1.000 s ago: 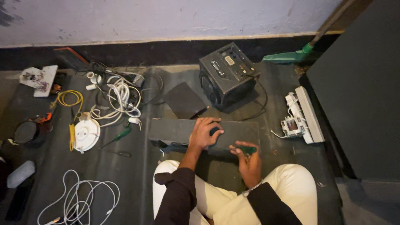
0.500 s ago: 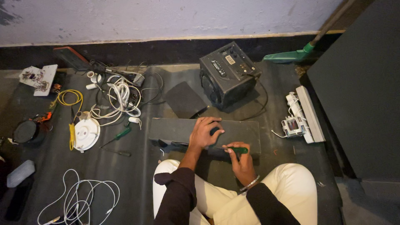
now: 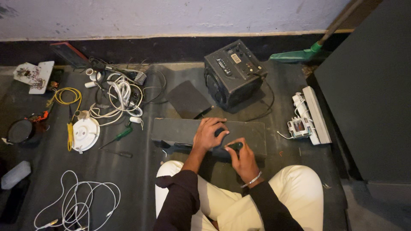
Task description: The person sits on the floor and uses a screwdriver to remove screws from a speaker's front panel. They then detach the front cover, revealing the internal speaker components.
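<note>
A person sits cross-legged on a dark floor mat [image 3: 107, 188], near its front edge, with a long flat dark panel [image 3: 180, 130] lying across the mat just ahead of the knees. The left hand [image 3: 209, 134] rests palm down on the panel's middle, fingers spread and curled over a small dark part that they mostly hide; whether it grips that part cannot be told. The right hand [image 3: 242, 158] is closed around a screwdriver [image 3: 234, 146] with a dark green handle, its shaft and tip hidden behind the fingers and the left hand. The panel's near edge is covered by both forearms.

Behind the panel, toward the mat's back edge, a black speaker box [image 3: 233, 72] stands tilted, with a dark square plate [image 3: 187, 99] just to its left. Toward the left edge lie tangled white cables [image 3: 122, 96], a round white fitting [image 3: 84, 133], a coiled yellow wire [image 3: 66, 96] and a second green-handled screwdriver [image 3: 122, 134]. A white cord [image 3: 77, 203] at the front left corner is cut off by the frame.
</note>
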